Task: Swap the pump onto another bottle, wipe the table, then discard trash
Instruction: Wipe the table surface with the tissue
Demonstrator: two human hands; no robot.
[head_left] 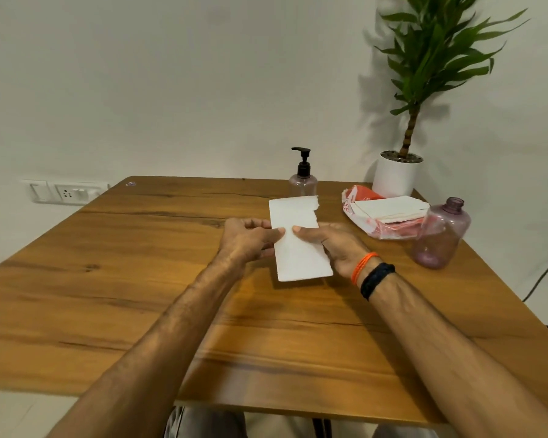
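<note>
Head view: left hand (pixel 247 238) and right hand (pixel 326 241) pinch a ragged-edged white tissue (pixel 298 248) between them.

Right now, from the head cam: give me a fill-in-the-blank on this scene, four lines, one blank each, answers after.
1. Both hands, left hand and right hand, hold a white ____ above the table.
2. The black pump sits on the bottle at the ____ edge of the table.
3. The purple bottle near the right hand has no ____ on its neck.
4. The tissue packet lies in front of a potted ____.

Answers: tissue; far; pump; plant
</note>
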